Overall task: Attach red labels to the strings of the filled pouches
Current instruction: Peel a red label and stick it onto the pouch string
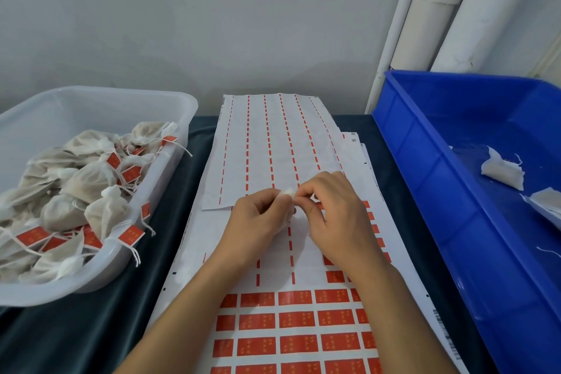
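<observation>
Both hands meet over the label sheet (299, 322) in the middle of the worktop (91, 328). The left hand (258, 223) has its fingers curled round a small white pouch (287, 194), of which only the gathered top shows above the fingertips, and the right hand (334, 215) pinches something tiny right beside it — most likely the string or a label, though it is too small and too hidden to say which. The step in hand appears to be folding a red label over that pouch's string. To do it well, the left hand should hold the pouch steady with the string drawn taut and free of the cloth, so the sticky face catches the string alone. The label wants to go on squarely, the string lying along the fold line, then the two halves pressed together from the fold outward so the edges match and no adhesive is left bare. A skewed fold would leave a tacky rim that grabs neighbouring pouches. The finished pouches (88, 182) lie heaped in the clear tub (127, 94) on the left, red tags hanging from their strings — a good pattern for placement. Unlabelled pouches (502, 171) wait in the blue crate (425, 167) on the right, and a used-up sheet (267, 143) lies farther back.
</observation>
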`<state>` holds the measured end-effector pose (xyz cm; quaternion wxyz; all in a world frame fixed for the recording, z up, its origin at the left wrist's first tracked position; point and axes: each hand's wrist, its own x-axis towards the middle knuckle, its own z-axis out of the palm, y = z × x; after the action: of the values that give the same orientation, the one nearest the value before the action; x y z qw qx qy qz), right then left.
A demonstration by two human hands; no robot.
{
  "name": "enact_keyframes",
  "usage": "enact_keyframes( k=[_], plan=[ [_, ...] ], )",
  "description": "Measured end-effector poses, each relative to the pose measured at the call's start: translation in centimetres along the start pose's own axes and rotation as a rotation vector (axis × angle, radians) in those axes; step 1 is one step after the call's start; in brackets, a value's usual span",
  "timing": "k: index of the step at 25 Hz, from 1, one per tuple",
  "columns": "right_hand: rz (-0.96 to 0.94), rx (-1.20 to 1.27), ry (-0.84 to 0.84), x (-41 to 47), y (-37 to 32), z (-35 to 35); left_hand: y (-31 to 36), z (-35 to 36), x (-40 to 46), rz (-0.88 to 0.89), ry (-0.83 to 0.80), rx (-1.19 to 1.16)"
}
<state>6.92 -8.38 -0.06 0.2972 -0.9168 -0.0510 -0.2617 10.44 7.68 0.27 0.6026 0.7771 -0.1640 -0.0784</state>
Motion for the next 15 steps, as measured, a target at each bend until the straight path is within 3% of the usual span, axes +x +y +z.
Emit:
enact_keyframes(
  k=[5, 11, 15],
  plan=[
    [0.111, 0.188, -0.093, 0.0, -0.5, -0.3, -0.5, -0.3, 0.1, -0.013, -0.109, 0.113],
    [0.187, 0.288, -0.103, 0.1, -0.5, -0.9, -0.4, 0.6, -0.3, 0.039, 0.070, 0.233],
    [0.223, 0.287, -0.116, 0.1, -0.3, -1.2, -0.3, 1.0, -0.5, 0.050, 0.100, 0.300]
  ],
)
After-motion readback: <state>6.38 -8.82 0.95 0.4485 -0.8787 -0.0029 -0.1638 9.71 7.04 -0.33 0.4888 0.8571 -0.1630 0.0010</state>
